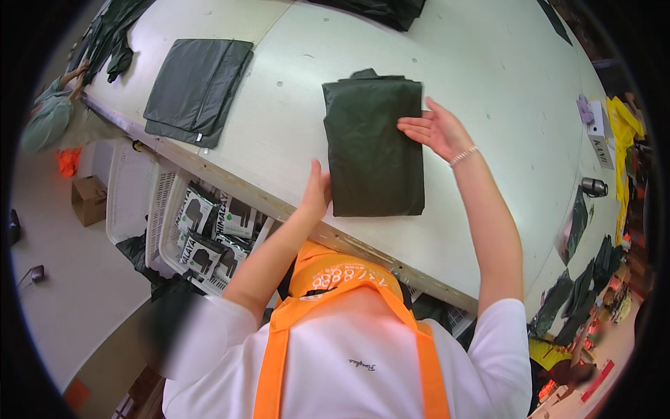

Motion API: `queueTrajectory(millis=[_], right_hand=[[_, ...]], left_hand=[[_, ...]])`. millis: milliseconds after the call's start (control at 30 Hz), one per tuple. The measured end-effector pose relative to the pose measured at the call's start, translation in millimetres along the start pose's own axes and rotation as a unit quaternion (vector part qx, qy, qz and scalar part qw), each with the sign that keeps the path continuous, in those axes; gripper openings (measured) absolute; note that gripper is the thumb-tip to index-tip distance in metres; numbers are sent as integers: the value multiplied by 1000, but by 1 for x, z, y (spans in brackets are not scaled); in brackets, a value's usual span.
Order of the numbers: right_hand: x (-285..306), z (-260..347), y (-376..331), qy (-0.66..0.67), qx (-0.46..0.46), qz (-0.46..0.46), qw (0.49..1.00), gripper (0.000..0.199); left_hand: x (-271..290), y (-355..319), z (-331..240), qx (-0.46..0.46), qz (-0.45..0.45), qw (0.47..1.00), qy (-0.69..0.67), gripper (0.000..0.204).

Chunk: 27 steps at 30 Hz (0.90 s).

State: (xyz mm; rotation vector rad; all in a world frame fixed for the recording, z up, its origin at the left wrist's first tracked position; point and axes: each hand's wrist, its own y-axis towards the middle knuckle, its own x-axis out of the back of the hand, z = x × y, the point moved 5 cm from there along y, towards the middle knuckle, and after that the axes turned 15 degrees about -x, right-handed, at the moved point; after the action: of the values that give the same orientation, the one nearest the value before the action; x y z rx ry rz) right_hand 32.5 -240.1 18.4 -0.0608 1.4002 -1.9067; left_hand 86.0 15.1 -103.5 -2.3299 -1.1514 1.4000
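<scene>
A dark green garment (375, 150), folded into an upright rectangle, lies on the white table (481, 63) before me. Its fabric looks thin and smooth, and a small loose bit sticks out at the far edge. My left hand (317, 192) is open at its lower left edge, thumb up and fingers partly hidden. On the opposite side my right hand (436, 131) is open, its straight fingertips resting over the right edge. Neither hand grips the cloth. A second folded garment (199, 91), greyer and with a small white tag, lies to the left.
Below the table's near edge stands a white plastic basket (167, 230) of packaged items (230, 216). More dark fabric (380, 8) lies at the far edge. A person (52, 115) handles dark cloth at the far left. A metal flask (594, 186) and white box (601, 136) stand right.
</scene>
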Motion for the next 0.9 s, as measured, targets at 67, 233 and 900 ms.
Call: queueTrajectory(millis=[67, 233, 900], right_hand=[[5, -5, 50, -6, 22, 25, 999, 42], [3, -6, 57, -327, 172, -287, 884, 66], [200, -99, -37, -82, 39, -288, 953, 42]], left_hand=[[12, -7, -1, -124, 10, 959, 254, 49], [-14, -7, -17, -248, -28, 810, 531, 50], [-281, 250, -216, -558, 116, 280, 773, 90]])
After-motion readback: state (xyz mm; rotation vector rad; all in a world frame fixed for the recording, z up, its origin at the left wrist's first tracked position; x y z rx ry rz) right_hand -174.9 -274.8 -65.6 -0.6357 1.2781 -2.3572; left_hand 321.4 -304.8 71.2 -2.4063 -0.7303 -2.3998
